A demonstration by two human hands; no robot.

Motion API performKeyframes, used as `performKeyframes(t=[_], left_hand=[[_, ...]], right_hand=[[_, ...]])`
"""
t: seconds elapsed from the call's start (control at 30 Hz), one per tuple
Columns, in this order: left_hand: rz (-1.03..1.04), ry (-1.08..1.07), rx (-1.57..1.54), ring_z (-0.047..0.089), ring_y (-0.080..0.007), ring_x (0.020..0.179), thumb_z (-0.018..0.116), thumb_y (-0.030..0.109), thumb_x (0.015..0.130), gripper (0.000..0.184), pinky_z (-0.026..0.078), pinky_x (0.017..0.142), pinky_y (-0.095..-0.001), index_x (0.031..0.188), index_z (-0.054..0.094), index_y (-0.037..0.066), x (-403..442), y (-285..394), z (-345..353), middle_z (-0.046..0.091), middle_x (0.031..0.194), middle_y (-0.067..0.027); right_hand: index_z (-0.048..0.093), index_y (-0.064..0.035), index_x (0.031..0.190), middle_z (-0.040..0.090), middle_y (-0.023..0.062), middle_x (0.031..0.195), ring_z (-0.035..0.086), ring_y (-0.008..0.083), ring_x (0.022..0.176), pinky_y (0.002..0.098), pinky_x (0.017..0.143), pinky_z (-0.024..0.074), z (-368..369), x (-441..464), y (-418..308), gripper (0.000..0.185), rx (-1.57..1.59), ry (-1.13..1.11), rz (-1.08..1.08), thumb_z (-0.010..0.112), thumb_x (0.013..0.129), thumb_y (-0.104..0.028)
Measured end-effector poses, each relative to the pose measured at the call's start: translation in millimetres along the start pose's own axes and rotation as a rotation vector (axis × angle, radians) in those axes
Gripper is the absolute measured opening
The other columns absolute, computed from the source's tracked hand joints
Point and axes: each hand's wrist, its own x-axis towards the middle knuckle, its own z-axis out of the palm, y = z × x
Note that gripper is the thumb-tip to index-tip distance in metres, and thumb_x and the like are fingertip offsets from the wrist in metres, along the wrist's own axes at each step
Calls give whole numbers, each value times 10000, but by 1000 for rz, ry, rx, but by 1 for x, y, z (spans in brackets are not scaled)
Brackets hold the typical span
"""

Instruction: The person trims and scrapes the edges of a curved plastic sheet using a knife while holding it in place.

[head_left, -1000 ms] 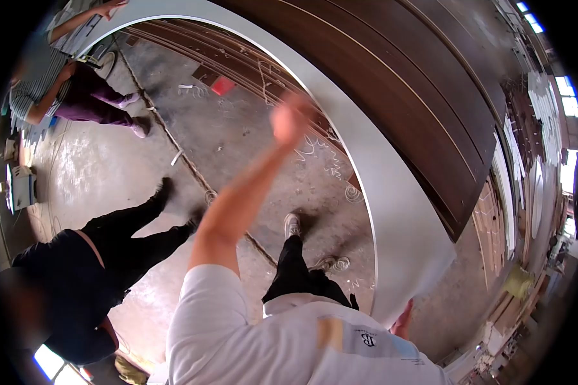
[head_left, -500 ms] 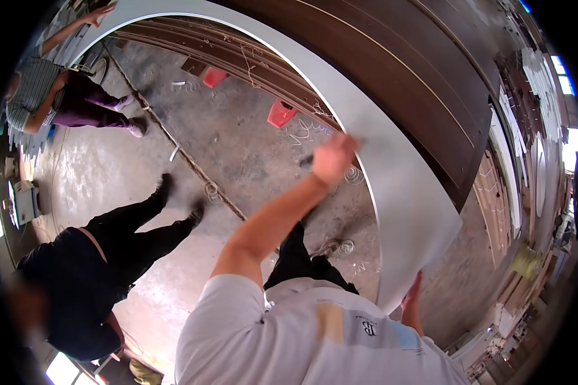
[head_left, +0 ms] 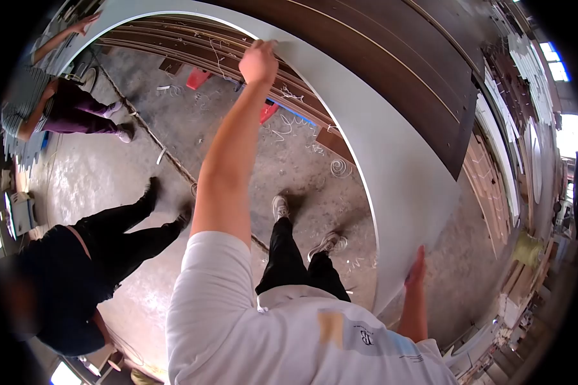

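Since the earlier frame, my left hand (head_left: 259,62) has moved away from me along the near edge of the board (head_left: 392,147), while my right hand (head_left: 416,273) is staying by its near end. The left is now curling into a fist against that edge, its knuckles just overlapping the pale face; whether it is pinching something small, I cannot tell. The right is touching the end with its fingers pointing away from me, but how firmly they are closing I am unable to see. Beyond my left hand, a co-worker's hand (head_left: 80,25) is resting on the far end.

The board is lying in front of me, between my two hands and alongside the dark panels (head_left: 404,70), which are spreading out beyond its far edge. I am judging it long, thin and fairly stiff, probably awkward more than heavy, liable to sag or twist if taken from one end alone. Its smooth face is likely giving little grip, so both long edges, at each end, are looking like the better holds.

It is showing a plain, pale grey face, with a brighter white line running along the near edge and appearing strongly bowed.
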Motion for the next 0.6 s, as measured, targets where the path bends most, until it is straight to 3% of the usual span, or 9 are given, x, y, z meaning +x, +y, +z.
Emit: performKeyframes(t=[0.1,0.2,0.33,0.4,0.47,0.5,0.53,0.57,0.6], left_hand=[[210,-71,-18,715,-330,917,593,100,890,252,606,741,-490,1044,779,173,-81,52,-4,705,996,-88],[207,-144,-205,704,-317,856,602,106,885,158,582,628,-458,962,736,136,-209,134,-12,687,988,-84],[353,-568,-345,720,-342,947,620,107,893,372,614,757,-441,1206,774,234,-321,194,-64,722,1179,-60],[411,-559,-432,730,-343,977,620,110,910,347,607,797,-449,1204,771,213,-323,170,-59,740,1221,-72],[-261,-489,-401,739,-348,887,666,193,969,141,575,767,-456,1022,784,137,-256,135,-32,770,962,-134],[-212,-267,-298,736,-360,858,711,236,955,142,571,759,-442,957,784,115,-204,108,-23,760,902,-135],[-179,-128,-202,710,-385,826,633,180,965,199,570,739,-481,1081,793,160,-166,98,-27,732,882,-144],[-92,96,-154,716,-366,897,633,167,948,220,575,783,-473,1098,793,154,-140,78,-11,739,1004,-129],[-75,95,-128,713,-362,915,626,172,952,232,573,804,-477,1115,790,157,-120,69,-8,733,1038,-124]], right_hand=[[518,19,1542,613,120,1489,602,269,1327,393,1145,464,-1,-4,2,756,-33,-70,-90,575,1075,-573],[466,54,1580,525,136,1597,525,232,1426,372,1227,378,4,0,1,754,131,-147,25,574,1092,-510],[534,11,1521,641,112,1448,623,270,1296,394,1130,481,19,-23,-31,707,169,-249,98,614,1068,-526],[544,2,1506,655,113,1428,626,278,1299,404,1128,488,3,-17,-15,672,197,-309,83,617,1070,-504],[543,-2,1498,663,114,1415,632,281,1295,420,1122,498,-14,-22,-2,638,274,-366,196,609,1076,-477],[542,-4,1494,666,115,1409,636,282,1293,428,1119,503,-18,-24,3,621,308,-397,251,606,1080,-463],[542,-4,1490,670,120,1400,642,285,1283,437,1113,508,-21,-29,9,608,343,-406,224,599,1084,-453],[542,-4,1486,673,126,1390,648,288,1274,445,1108,513,-18,-35,14,594,376,-420,197,593,1088,-443],[542,-4,1481,676,132,1381,654,291,1264,454,1102,519,-19,-36,17,581,415,-435,169,586,1092,-433]])
